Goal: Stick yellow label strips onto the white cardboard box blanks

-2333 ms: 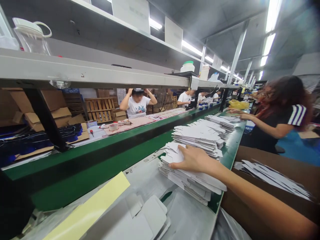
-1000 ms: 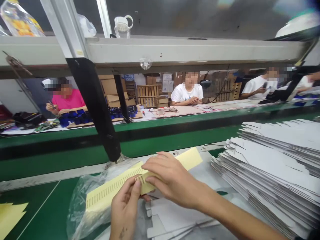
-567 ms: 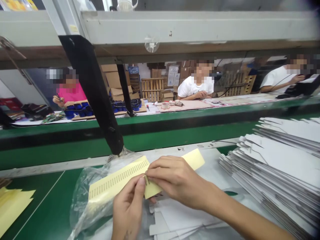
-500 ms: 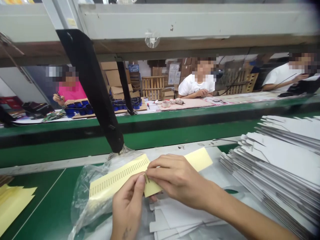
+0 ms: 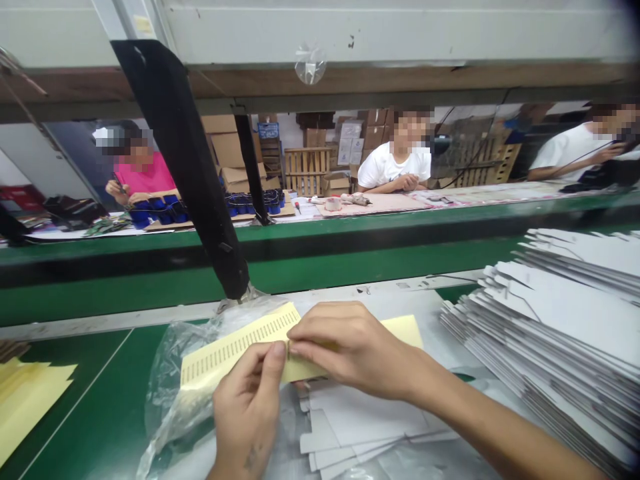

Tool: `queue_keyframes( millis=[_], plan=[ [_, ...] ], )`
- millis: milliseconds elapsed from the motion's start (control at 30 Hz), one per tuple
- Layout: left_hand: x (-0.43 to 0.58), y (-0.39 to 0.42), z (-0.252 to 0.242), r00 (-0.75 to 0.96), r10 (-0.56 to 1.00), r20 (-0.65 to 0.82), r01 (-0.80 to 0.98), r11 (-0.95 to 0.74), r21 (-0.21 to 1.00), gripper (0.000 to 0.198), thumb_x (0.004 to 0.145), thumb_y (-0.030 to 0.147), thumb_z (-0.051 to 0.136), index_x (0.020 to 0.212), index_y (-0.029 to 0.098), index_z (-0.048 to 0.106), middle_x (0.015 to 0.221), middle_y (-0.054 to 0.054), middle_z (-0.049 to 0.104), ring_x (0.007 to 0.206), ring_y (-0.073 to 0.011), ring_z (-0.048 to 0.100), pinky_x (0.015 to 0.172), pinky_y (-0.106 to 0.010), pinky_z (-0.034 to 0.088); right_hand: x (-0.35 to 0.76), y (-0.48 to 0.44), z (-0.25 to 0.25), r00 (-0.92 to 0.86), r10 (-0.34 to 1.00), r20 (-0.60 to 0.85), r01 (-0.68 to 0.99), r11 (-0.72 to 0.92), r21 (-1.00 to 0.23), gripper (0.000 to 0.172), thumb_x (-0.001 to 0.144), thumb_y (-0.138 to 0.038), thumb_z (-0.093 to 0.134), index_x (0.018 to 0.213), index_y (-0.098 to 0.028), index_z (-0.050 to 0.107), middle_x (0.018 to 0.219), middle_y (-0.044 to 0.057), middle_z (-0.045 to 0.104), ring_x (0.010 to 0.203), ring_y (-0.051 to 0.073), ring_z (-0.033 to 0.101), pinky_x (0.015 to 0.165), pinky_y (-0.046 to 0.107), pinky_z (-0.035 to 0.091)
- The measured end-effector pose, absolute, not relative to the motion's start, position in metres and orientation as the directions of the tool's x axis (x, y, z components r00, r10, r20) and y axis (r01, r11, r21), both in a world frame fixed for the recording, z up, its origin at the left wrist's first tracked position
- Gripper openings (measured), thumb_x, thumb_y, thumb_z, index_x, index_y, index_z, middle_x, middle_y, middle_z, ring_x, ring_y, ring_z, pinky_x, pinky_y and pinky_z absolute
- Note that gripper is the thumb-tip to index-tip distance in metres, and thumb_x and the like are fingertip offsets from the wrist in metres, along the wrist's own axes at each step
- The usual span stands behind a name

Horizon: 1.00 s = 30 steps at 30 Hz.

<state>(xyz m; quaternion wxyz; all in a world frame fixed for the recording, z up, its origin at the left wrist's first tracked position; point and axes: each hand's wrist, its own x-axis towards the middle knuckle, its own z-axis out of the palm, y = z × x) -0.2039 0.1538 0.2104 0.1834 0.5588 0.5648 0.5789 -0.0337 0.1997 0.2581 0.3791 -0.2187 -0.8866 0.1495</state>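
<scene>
A long pale yellow sticker sheet with a row of small dark labels lies over a clear plastic bag on the green bench. My left hand comes up from below and its thumb pinches the sheet at its middle. From the right, my right hand lies over the sheet with its fingertips pinched at the same spot. Flat white carton blanks lie just under both hands.
Tall stacks of flat white carton blanks fill the right side. A black bracket stands behind the hands. A loose yellow sheet lies at far left. Across the green conveyor, several seated people work at another bench.
My right hand left the stack of blanks on the right and joined my left hand on the yellow sheet. In the last second both hands kept pinching its middle with little movement.
</scene>
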Motion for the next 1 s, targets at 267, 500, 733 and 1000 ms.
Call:
queue_keyframes(
  millis=[267,500,733,1000],
  plan=[
    [-0.205,0.151,0.208,-0.255,0.874,0.414,0.403,-0.293,0.867,0.033,0.089,0.046,0.061,0.074,0.020,0.075,0.058,0.001,0.068,0.048,-0.0126,0.062,0.049,-0.017,0.053,-0.032,0.198,0.256,-0.653,0.481,0.585,0.283,0.871,-0.401,0.013,0.093,-0.011,0.060,0.090,-0.014,0.071,0.082,0.004,0.071,0.074,0.014,0.063,0.069,0.025,0.048],
    [-0.205,0.154,0.209,-0.272,0.930,0.246,0.135,-0.216,0.967,0.038,0.087,0.052,0.064,0.069,0.019,0.071,0.050,0.001,0.059,0.044,-0.0119,0.050,0.044,-0.020,0.045,-0.034,0.196,0.253,-0.643,0.314,0.698,0.348,0.932,-0.099,0.022,0.100,-0.021,0.052,0.092,-0.016,0.072,0.088,0.006,0.074,0.073,0.015,0.065,0.064,0.027,0.048],
    [-0.201,0.152,0.208,-0.307,0.903,0.301,0.216,-0.242,0.946,0.034,0.086,0.050,0.065,0.075,0.019,0.073,0.064,-0.001,0.068,0.059,-0.0147,0.063,0.056,-0.020,0.052,-0.036,0.195,0.252,-0.584,0.532,0.614,0.336,0.846,-0.414,0.015,0.093,-0.015,0.061,0.106,-0.013,0.069,0.094,0.007,0.075,0.086,0.019,0.068,0.078,0.029,0.052],
    [-0.189,0.151,0.205,-0.336,0.884,0.326,0.194,-0.274,0.942,0.022,0.081,0.042,0.070,0.088,0.021,0.074,0.083,-0.001,0.073,0.072,-0.0178,0.067,0.076,-0.028,0.056,-0.034,0.195,0.254,-0.512,0.598,0.617,0.331,0.800,-0.501,0.018,0.092,-0.009,0.060,0.093,-0.018,0.076,0.086,0.005,0.070,0.083,0.017,0.063,0.073,0.027,0.051]
  ],
)
